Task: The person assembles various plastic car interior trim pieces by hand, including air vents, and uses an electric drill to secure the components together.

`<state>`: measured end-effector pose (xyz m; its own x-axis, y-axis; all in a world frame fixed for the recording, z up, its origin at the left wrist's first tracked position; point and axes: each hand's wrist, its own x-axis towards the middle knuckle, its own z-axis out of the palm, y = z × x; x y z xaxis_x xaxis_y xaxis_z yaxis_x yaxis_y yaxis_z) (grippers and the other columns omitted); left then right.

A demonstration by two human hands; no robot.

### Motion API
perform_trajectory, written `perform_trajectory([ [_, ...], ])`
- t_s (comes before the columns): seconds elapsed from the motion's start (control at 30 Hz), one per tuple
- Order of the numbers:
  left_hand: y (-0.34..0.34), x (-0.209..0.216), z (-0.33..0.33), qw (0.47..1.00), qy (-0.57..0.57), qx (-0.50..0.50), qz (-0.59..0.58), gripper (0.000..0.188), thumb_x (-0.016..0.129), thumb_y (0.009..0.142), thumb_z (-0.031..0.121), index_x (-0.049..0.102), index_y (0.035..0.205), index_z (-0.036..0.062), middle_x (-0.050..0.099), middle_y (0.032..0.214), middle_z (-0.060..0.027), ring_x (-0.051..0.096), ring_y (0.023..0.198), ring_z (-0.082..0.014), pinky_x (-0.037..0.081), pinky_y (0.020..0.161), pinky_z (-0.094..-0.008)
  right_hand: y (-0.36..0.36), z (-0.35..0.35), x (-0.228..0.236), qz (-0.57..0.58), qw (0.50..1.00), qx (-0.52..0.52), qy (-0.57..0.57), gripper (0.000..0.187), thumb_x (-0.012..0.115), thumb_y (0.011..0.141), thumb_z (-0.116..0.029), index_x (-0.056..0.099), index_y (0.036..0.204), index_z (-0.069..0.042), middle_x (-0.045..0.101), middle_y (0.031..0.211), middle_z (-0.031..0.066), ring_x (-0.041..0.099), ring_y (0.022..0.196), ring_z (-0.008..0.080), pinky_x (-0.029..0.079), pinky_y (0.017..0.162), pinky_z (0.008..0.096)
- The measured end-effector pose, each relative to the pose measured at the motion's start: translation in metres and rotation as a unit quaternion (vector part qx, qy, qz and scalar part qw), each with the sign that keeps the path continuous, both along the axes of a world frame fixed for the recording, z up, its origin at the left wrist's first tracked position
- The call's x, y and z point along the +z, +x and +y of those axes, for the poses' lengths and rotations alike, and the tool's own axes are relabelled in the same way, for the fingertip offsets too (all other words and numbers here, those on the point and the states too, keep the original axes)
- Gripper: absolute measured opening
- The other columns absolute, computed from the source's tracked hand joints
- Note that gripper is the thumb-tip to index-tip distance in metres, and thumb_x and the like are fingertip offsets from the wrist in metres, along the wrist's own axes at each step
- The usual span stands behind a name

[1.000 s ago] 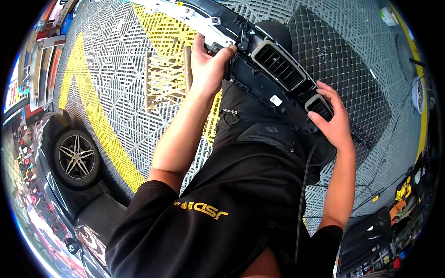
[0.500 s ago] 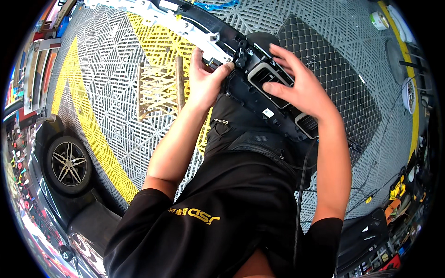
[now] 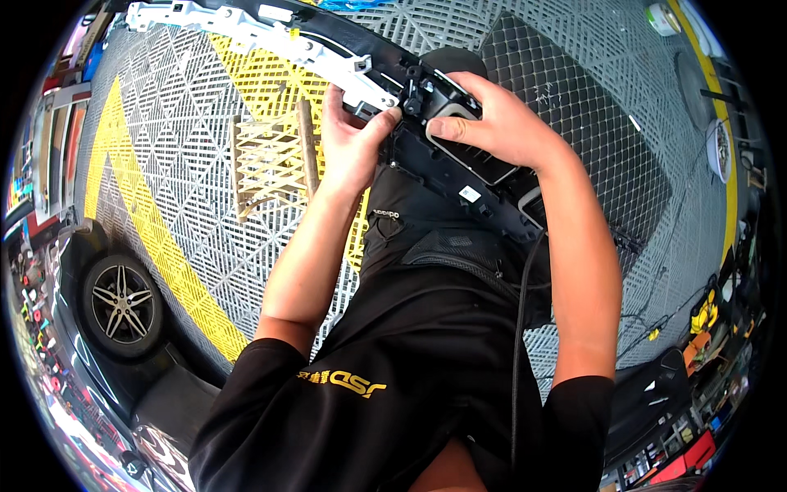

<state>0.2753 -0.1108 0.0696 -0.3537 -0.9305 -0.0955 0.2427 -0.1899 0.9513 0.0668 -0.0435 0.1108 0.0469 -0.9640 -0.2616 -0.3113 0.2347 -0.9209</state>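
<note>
Across my lap lies a long black car dashboard trim panel (image 3: 438,179), slanting from the upper left down to the right. A white plastic strip (image 3: 275,43) runs along its far left part. My left hand (image 3: 348,149) grips the near end of that strip, thumb on top and fingers beneath. Over the grey-rimmed air vent (image 3: 484,164) is my right hand (image 3: 512,123), its thumb pressed on the vent's upper corner and its fingers curled round the panel's far edge. My right wrist partly covers a second vent (image 3: 532,205).
A folding wooden stool (image 3: 275,160) stands on the grey and yellow grid floor, left of my arm. On the right lies a black quilted mat (image 3: 586,123). A car wheel (image 3: 123,299) is at the left, and a black cable (image 3: 520,328) hangs beside my right arm.
The panel and both hands have shifted slightly left in view. My right hand has slid toward the vent's upper left corner, and its fingers have closed round the panel edge.
</note>
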Motion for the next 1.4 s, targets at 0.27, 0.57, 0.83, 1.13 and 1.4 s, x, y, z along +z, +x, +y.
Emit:
perform_trajectory([
  [0.27, 0.001, -0.016, -0.002, 0.999, 0.022, 0.029, -0.040, 0.047, 0.067, 0.083, -0.008, 0.048, 0.125, 0.0028, 0.062, 0.107, -0.0059, 0.063, 0.090, -0.0128, 0.051, 0.068, -0.0231, -0.029, 0.034, 0.006, -0.016, 0.988, -0.100, -0.118, 0.086, 0.074, 0.087, -0.050, 0.040, 0.149, 0.000, 0.049, 0.145, 0.0238, 0.047, 0.136, 0.0321, 0.039, 0.112, 0.0408],
  [0.57, 0.016, -0.041, -0.012, 0.997, 0.070, 0.032, 0.023, 0.053, 0.063, 0.086, -0.009, 0.040, 0.133, -0.0032, 0.062, 0.114, -0.0147, 0.065, 0.099, -0.0185, 0.054, 0.083, -0.0298, -0.121, 0.247, 0.006, 0.040, 0.974, -0.179, 0.133, 0.063, 0.069, 0.092, -0.031, 0.048, 0.146, -0.007, 0.054, 0.144, 0.0124, 0.047, 0.137, 0.0261, 0.039, 0.112, 0.0386],
  [0.83, 0.018, -0.043, -0.021, 0.994, 0.105, -0.005, -0.029, 0.038, 0.051, 0.094, 0.005, 0.048, 0.132, 0.0055, 0.063, 0.120, -0.0110, 0.063, 0.110, -0.0235, 0.055, 0.091, -0.0404, -0.111, 0.229, 0.015, 0.100, 0.978, -0.078, 0.165, 0.063, 0.080, 0.083, -0.034, 0.058, 0.130, 0.001, 0.067, 0.121, 0.0185, 0.063, 0.117, 0.0278, 0.049, 0.101, 0.0358],
  [1.13, 0.032, -0.057, -0.047, 0.987, 0.136, -0.046, -0.069, 0.049, 0.060, 0.090, 0.010, 0.047, 0.138, 0.0064, 0.062, 0.125, -0.0110, 0.062, 0.111, -0.0243, 0.055, 0.090, -0.0432, -0.126, 0.211, 0.008, 0.093, 0.968, -0.093, 0.215, 0.058, 0.066, 0.092, -0.051, 0.068, 0.122, -0.002, 0.070, 0.121, 0.0139, 0.063, 0.118, 0.0234, 0.046, 0.103, 0.0343],
  [1.4, 0.024, -0.048, -0.043, 0.987, 0.123, -0.020, -0.100, 0.035, 0.063, 0.090, 0.007, 0.055, 0.124, 0.0071, 0.067, 0.099, -0.0038, 0.065, 0.076, -0.0132, 0.059, 0.068, -0.0317, -0.123, 0.202, -0.008, 0.160, 0.972, -0.046, 0.167, 0.053, 0.071, 0.089, -0.049, 0.074, 0.106, 0.002, 0.075, 0.095, 0.0124, 0.069, 0.088, 0.0198, 0.052, 0.081, 0.0324],
])
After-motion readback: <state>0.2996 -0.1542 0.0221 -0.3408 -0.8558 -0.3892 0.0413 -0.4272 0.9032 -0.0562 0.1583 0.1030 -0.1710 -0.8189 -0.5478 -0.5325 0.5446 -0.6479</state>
